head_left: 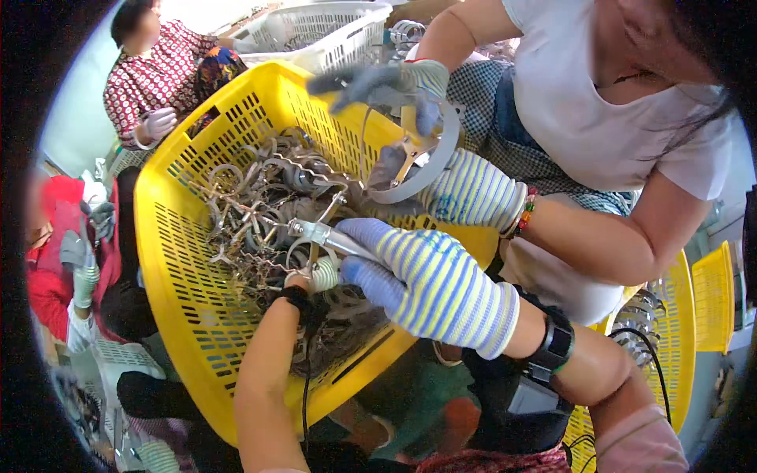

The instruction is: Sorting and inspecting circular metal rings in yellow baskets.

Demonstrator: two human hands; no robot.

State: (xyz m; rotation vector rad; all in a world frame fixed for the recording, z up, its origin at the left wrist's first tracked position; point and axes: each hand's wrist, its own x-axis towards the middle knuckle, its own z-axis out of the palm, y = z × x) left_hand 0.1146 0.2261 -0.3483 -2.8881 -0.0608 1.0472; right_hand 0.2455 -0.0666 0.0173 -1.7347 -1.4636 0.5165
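Note:
My right hand (438,288), in a blue, white and yellow striped glove, is closed on the lever end of a silvery metal clamp ring (323,235). My left hand (319,276), also gloved, is closed at the curved band of this clamp, below the lever; its fingers are partly hidden. Both hands are over a yellow slotted basket (169,299) holding a tangled heap of thin metal rings and wavy strips (260,197). Across from me, a co-worker's gloved hand (473,189) holds a wide metal band ring (445,150) with a brass-coloured latch, while their other gloved hand (394,83) is blurred.
The co-worker in white sits close at the right. Another person in a patterned top (169,71) is at the far left, and one in red (59,236) at the left. A white basket (339,27) stands behind; another yellow basket (682,315) with metal rings is at the right.

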